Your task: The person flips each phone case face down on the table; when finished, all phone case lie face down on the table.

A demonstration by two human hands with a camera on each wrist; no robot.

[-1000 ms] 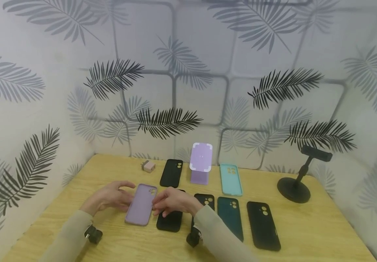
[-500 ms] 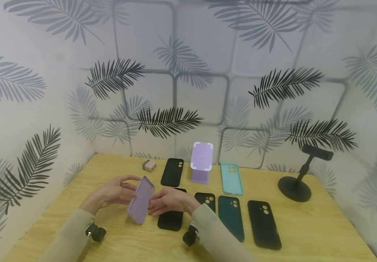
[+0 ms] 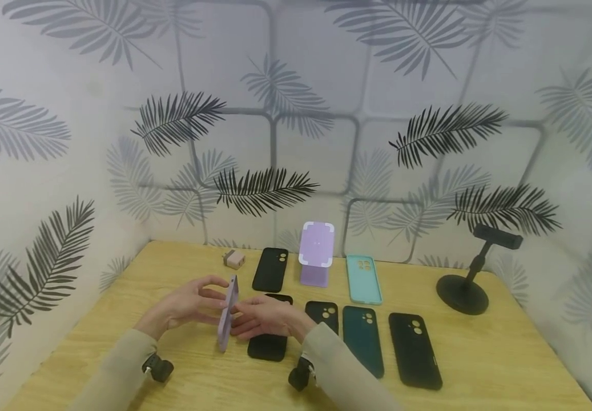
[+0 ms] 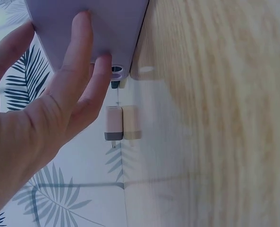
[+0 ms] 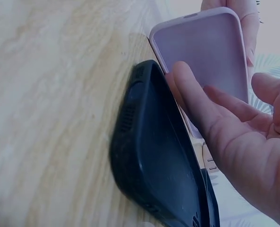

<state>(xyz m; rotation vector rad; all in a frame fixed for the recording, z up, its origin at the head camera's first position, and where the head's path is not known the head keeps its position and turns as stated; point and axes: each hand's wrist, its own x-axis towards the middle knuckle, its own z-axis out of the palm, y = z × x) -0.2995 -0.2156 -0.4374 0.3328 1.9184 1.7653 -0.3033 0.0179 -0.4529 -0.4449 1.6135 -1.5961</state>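
A lilac phone case [image 3: 227, 319] stands on its long edge between my hands, almost edge-on in the head view. My left hand [image 3: 190, 302] holds it, fingertips on its outer back [image 4: 116, 28] and one digit at its upper edge. From the other side, my right hand [image 3: 272, 317] reaches to the case's hollow inside [image 5: 203, 45] with extended fingers; its thumb stands apart from the case. Under the right hand lies a black phone case [image 3: 267, 345], hollow side up in the right wrist view. Whether the lilac case touches the table is unclear.
Other phone cases lie around: black [image 3: 270, 269], turquoise [image 3: 363, 279], dark teal [image 3: 362, 342], black [image 3: 415, 351] and one partly hidden by the right arm [image 3: 322, 314]. Behind them stand a lilac phone stand [image 3: 316, 245], a pink charger [image 3: 234, 260] and a black stand [image 3: 462, 294].
The lilac case lay nearly flat a second ago. It has tilted up onto its edge, and my left hand has moved slightly right with it. The right hand stays close beside it.
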